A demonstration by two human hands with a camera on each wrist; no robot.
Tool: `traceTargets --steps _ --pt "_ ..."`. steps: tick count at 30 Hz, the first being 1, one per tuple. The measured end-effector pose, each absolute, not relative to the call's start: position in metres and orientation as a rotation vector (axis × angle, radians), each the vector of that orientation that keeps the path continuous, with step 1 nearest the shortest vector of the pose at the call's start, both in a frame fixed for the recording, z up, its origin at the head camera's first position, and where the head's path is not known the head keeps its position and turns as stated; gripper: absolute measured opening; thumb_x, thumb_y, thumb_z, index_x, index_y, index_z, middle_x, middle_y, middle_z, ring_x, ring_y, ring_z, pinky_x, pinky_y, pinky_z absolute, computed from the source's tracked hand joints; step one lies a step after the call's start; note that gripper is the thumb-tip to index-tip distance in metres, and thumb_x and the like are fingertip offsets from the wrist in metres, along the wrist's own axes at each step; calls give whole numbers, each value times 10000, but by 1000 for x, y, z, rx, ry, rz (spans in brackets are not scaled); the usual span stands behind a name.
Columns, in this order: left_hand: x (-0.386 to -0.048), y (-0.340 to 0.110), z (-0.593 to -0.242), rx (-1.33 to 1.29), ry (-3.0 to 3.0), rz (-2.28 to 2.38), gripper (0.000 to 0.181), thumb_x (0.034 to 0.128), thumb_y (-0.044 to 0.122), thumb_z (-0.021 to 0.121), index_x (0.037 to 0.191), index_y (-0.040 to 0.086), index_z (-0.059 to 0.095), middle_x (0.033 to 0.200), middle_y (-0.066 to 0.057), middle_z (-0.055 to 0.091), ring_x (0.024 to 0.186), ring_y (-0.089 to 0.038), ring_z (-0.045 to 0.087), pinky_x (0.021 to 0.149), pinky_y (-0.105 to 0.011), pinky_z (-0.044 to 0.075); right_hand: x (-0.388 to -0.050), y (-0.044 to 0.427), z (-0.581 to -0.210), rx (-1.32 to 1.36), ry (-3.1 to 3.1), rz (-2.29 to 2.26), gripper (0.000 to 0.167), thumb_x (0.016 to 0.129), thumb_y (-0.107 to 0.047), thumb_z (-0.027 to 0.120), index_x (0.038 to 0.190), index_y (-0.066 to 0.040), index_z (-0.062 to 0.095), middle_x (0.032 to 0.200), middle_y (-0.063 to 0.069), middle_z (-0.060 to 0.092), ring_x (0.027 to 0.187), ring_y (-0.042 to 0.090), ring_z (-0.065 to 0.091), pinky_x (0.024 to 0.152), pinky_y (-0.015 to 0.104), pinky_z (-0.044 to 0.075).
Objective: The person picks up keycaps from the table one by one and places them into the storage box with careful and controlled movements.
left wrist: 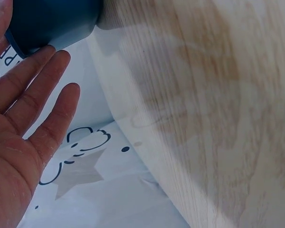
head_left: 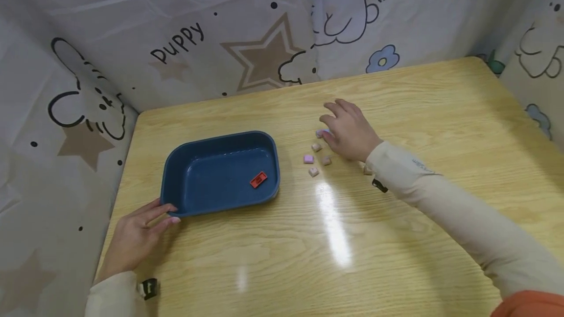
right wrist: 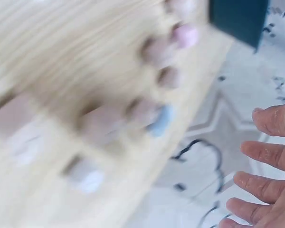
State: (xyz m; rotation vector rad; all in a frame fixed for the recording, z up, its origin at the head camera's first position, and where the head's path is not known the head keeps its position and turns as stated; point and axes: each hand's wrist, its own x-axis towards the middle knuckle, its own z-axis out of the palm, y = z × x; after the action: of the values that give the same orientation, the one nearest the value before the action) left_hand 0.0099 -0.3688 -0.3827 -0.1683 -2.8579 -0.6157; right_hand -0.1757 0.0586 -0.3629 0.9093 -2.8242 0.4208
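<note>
Lettering "puppy" and "Rabbit" legible on backdrop (head_left: pixel 246 18).
Blue tray (head_left: pixel 216 182) rim pinched by left hand (head_left: pixel 137 236); red piece (head_left: pixel 258 180) contained inside, marking illegible. Right hand (head_left: pixel 352 133) released, fingers spread near small blocks (head_left: pixel 309 159) beside tray.

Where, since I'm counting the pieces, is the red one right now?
In the head view, the red piece lies inside the blue basin, on its floor near the right end; the pink block sits outside, farther right.
</note>
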Motion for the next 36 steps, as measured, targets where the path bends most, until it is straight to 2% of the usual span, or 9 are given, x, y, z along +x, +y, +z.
traceTargets --steps 11,17,23,36 --pt "17 -376 -382 -113 -2887 -623 205 753 152 798 941 84 753 1097 -274 685 1048 -489 629 840 -629 456 -192 76 -391 871 -2961 372 323 913 -254 651 1133 -17 655 1337 232 557 1293 419 473 1119 562 346" --pt "17 -376 -380 -73 -2926 -646 218 773 178 787 969 90 749 1139 -295 660 1074 -498 614 852 -640 458 -204 73 -396 897 -3038 348 385 919 -268 639 1197 -2 617 1335 239 560 1293 405 486 1115 547 360" --pt "15 -375 -380 -91 -2936 -648 212 776 181 784 969 100 749 1148 -295 656 1077 -493 616 853 -639 462 -210 64 -401 939 -3087 340 415 919 -274 642 1253 -34 591 1381 239 520 1306 427 466 1079 578 387" --pt "9 -373 -379 -95 -2954 -624 218 798 222 769 980 103 748 1158 -276 662 1074 -471 627 846 -613 477 -209 56 -396 968 -3130 108 227 944 -235 609 1100 -92 692 1422 184 495 1331 398 443 1109 563 362"
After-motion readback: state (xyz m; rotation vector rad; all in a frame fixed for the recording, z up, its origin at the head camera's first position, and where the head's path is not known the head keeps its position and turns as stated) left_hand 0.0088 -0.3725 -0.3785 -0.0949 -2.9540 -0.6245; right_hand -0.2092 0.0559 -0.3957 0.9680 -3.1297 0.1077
